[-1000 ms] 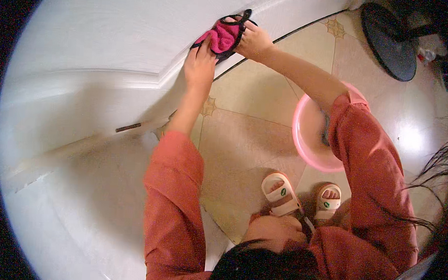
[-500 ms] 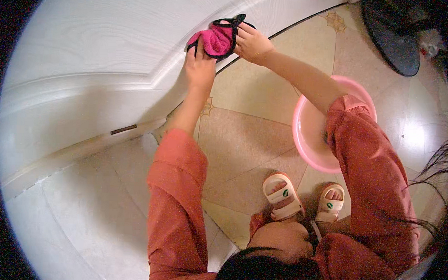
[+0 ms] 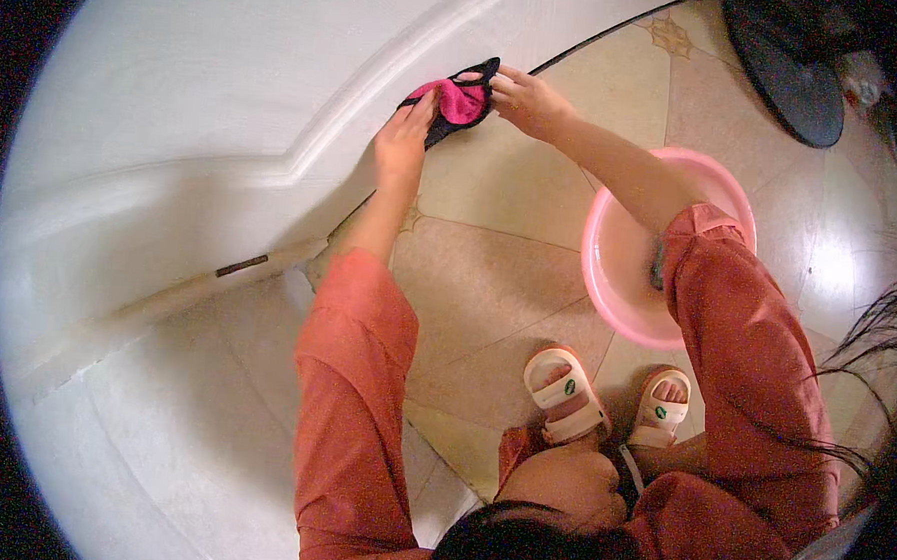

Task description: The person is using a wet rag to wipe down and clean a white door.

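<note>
A pink cleaning cloth with black edging [image 3: 463, 102] is bunched against the lower part of a white panelled door [image 3: 227, 80], close to its bottom edge. My left hand [image 3: 402, 146] grips the cloth's near left end, fingers pressed over the pink side. At the other end, my right hand [image 3: 532, 106] pinches the black-edged corner, its thumb out of sight. The cloth is stretched between both hands.
To the right stands a pink basin [image 3: 591, 271] with a dark item inside, partly hidden by my right sleeve. My sandalled feet [image 3: 569, 395] are on the tiles below. A dark round-edged object [image 3: 792, 85] lies at the far right.
Both hands and the cloth have shifted down and slightly right along the door's lower part. The cloth now looks narrower and more folded.
</note>
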`<state>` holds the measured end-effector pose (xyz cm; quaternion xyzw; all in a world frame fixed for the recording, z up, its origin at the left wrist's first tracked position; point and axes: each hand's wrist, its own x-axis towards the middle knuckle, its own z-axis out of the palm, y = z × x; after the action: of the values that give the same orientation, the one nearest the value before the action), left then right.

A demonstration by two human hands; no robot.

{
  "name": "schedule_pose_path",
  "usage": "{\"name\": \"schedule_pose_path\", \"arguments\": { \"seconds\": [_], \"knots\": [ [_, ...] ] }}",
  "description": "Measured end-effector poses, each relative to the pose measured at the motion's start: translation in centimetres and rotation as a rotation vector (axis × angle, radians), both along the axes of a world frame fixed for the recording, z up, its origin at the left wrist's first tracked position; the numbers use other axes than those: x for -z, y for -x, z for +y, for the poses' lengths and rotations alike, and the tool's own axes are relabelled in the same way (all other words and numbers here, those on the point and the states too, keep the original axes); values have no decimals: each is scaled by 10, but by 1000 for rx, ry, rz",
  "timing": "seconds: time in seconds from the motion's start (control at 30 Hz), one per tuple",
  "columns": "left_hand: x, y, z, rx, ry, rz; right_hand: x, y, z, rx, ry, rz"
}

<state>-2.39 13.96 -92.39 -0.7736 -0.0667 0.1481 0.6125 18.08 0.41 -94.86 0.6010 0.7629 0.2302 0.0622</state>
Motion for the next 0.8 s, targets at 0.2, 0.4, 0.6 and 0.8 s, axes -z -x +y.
{"name": "schedule_pose_path", "arguments": {
  "seconds": [0.2, 0.4, 0.6, 0.8],
  "knots": [
    [41, 26, 31, 138, -552, 250, 7, 11, 20, -23, 83, -163],
    [6, -28, -13, 136, 635, -168, 81, -14, 5, 255, 160, 272],
    [4, -14, -27, 159, 768, -287, 20, 14, -2, 146, 157, -280],
    [-28, -8, -81, -62, 874, -608, -73, 15, -34, 169, 144, 89]
  ]
}}
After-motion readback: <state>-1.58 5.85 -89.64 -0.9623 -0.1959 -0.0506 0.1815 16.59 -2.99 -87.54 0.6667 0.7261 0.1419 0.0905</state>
